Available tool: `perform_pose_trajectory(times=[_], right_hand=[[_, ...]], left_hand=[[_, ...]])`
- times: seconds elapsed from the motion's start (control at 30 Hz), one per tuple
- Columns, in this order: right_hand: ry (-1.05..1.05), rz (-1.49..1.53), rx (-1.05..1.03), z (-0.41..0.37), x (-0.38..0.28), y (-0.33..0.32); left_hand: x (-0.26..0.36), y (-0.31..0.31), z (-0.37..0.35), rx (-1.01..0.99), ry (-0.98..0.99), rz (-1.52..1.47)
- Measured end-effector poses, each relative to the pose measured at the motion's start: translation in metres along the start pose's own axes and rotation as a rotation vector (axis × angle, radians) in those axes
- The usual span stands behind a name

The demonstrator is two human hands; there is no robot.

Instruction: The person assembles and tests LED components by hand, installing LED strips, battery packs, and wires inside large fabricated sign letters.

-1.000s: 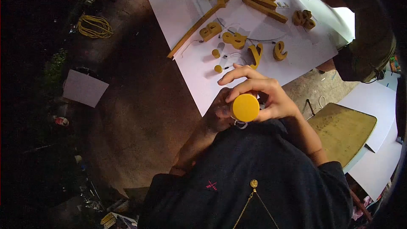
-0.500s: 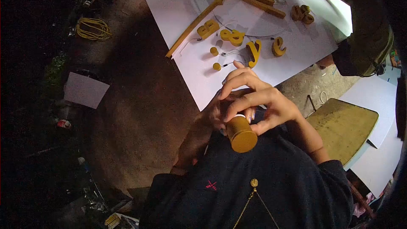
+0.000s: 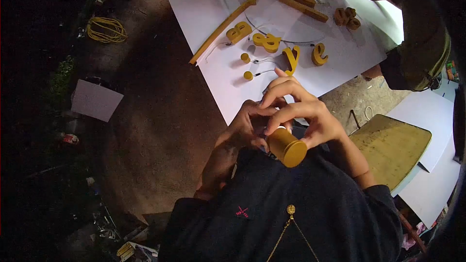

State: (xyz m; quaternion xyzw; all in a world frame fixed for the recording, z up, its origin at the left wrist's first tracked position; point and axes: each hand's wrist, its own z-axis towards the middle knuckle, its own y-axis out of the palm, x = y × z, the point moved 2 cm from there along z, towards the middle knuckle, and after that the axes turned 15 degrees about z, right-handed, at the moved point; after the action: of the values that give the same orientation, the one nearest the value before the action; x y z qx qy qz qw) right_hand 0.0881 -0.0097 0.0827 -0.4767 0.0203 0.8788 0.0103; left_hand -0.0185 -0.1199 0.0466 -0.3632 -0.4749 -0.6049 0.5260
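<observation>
In front of my chest, a mustard-yellow cylinder (image 3: 287,148) with a white far end is tilted, its flat round face toward the lower right. My right hand (image 3: 310,119) is closed around it, thumb on the near side and curled fingers over the white end. Beside its left side is my left hand (image 3: 242,125), fingers bent and thumb tip against the cylinder; the other fingertips are partly hidden behind my right hand. Beyond my hands, a yellow letter y (image 3: 291,60) and two small yellow discs (image 3: 245,58) with thin wires lie on a white board (image 3: 225,94).
More yellow pieces lie on the board: an ampersand (image 3: 266,42), a letter e (image 3: 319,54), a B (image 3: 239,32) and a long bar (image 3: 218,31). Another person's arm (image 3: 422,34) reaches in at upper right. A yellow-topped stool (image 3: 393,148) stands at right; a coiled yellow cable (image 3: 107,31) lies left.
The cylinder has moved slightly right and up, and its round face has turned more toward the right. My left hand has come into clearer view, its thumb beside the cylinder.
</observation>
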Motion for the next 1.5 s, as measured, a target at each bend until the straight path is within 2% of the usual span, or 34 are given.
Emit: perform_pose_trajectory(times=[0.07,0.17,0.2,0.27,0.33,0.4,0.47,0.53,0.57,0.6,0.7,0.83,0.9,1.07,1.17,1.23,1.3,1.37,1.4,1.47,1.5], right_hand=[[-0.003,-0.036,-0.016,-0.004,0.003,-0.001],[0.006,-0.106,-0.019,-0.005,0.004,-0.001],[0.068,-0.054,0.006,-0.005,0.004,0.000],[0.133,-0.002,0.029,-0.005,0.003,-0.001],[0.059,0.114,0.032,-0.006,0.002,-0.002],[0.051,0.202,0.103,-0.007,0.005,-0.001],[0.042,0.289,0.178,-0.008,0.006,0.002],[0.241,0.687,0.409,-0.011,0.012,0.008],[0.285,0.742,0.347,-0.013,0.018,0.008],[0.285,0.742,0.347,-0.015,0.019,0.009],[0.491,1.055,0.248,-0.017,0.019,0.024],[0.498,1.257,0.327,-0.018,0.027,0.033],[0.493,1.262,0.347,-0.020,0.030,0.035],[0.510,1.188,0.398,-0.016,0.023,0.032],[0.459,1.062,0.443,-0.011,0.015,0.030],[0.403,0.812,0.439,-0.009,0.011,0.027],[0.366,0.744,0.489,-0.009,0.011,0.029],[0.345,0.628,0.571,-0.009,0.009,0.029],[0.344,0.628,0.570,-0.010,0.009,0.029],[0.342,0.437,0.649,-0.013,0.012,0.027],[0.304,0.362,0.640,-0.015,0.017,0.026]], left_hand=[[0.004,-0.006,-0.003,0.012,-0.006,0.014],[0.010,-0.015,-0.006,-0.087,-0.040,0.006],[0.011,-0.014,-0.007,-0.086,-0.038,0.005],[0.015,-0.011,-0.011,0.057,-0.104,-0.028],[0.024,-0.010,-0.011,0.104,-0.173,-0.004],[0.030,-0.013,-0.012,0.122,-0.142,0.290],[0.051,-0.005,-0.009,0.198,-0.132,0.382],[0.068,-0.004,-0.010,0.287,-0.034,0.844],[0.074,-0.002,-0.010,0.319,-0.007,0.966],[0.076,0.000,-0.009,0.320,-0.007,0.966],[0.078,0.004,-0.008,0.338,0.013,1.043],[0.075,0.002,-0.008,0.319,0.054,1.172],[0.075,0.001,-0.008,0.329,0.067,1.210],[0.073,-0.001,-0.008,0.330,-0.061,1.130],[0.067,-0.005,-0.010,0.318,-0.025,1.151],[0.067,-0.003,-0.010,0.332,-0.038,1.059],[0.064,0.000,-0.012,0.347,-0.049,0.967],[0.052,0.000,-0.020,0.451,-0.119,0.703],[0.051,0.000,-0.020,0.452,-0.118,0.704],[0.046,0.001,-0.021,0.457,-0.263,0.653],[0.044,0.002,-0.020,0.452,-0.260,0.690]])
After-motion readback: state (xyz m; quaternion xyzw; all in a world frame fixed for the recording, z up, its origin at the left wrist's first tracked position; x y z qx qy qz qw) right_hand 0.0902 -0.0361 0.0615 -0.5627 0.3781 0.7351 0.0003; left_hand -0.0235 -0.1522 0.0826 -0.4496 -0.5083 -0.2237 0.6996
